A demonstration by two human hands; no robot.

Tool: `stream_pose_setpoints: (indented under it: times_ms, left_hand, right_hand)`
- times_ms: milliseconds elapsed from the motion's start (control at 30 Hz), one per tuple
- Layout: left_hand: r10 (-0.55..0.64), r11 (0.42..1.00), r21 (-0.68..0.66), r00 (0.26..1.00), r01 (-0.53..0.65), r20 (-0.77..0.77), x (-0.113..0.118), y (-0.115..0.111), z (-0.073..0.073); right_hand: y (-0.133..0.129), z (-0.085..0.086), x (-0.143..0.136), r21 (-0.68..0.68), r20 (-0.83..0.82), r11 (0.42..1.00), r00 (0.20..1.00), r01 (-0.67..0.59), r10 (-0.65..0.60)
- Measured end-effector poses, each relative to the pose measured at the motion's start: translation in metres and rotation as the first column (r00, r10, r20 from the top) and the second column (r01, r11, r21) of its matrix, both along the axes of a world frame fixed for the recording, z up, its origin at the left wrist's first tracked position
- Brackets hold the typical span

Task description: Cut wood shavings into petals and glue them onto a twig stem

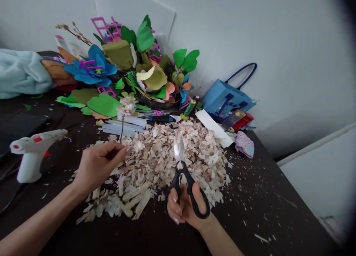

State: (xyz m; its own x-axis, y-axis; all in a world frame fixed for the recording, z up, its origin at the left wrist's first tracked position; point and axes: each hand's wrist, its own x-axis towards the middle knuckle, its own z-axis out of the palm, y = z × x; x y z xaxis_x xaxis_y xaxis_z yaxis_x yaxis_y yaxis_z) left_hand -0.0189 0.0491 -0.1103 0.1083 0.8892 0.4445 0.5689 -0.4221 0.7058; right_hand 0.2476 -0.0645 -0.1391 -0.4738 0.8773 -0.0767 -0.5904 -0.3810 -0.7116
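Between the fingertips of my left hand [100, 161] is the thin brown stem of a small handmade flower [127, 106], held upright with its pale pinkish bloom on top. My right hand [187, 208] grips black-handled scissors [182, 167], fingers and thumb through the loops. Their blades point away from me and are slightly parted, with nothing seen between them. Under and around both hands spreads a heap of pale beige scraps [155, 167], loose strips and flakes lying on the dark table [264, 204].
A white glue gun [33, 152] stands at the left. Clear glue sticks [125, 124] lie behind the scraps. Colourful felt-like flowers and leaves [144, 70] are piled at the back, beside green thread [189, 108]. A blue bag [222, 96] and white strip [214, 128] are at right.
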Motion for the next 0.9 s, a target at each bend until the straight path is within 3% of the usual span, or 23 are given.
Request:
stream_pose_setpoints:
  times_ms: [233, 567, 900]
  left_hand:
    - [-0.067, 0.992, 0.103, 0.996, 0.072, -0.051, 0.005, -0.001, -0.007]
    - [-0.096, 0.987, 0.121, 0.990, 0.108, -0.102, 0.010, -0.001, -0.007]
    - [-0.130, 0.973, 0.175, 0.986, 0.147, -0.108, 0.011, -0.002, -0.006]
  right_hand:
    - [0.005, -0.001, 0.003, -0.050, -0.043, 0.997, 0.997, 0.058, -0.060]
    - [0.008, 0.003, 0.006, -0.079, -0.100, 0.993, 0.990, 0.090, -0.098]
    - [0.007, 0.009, 0.008, -0.066, -0.031, 0.990, 0.992, 0.124, -0.126]
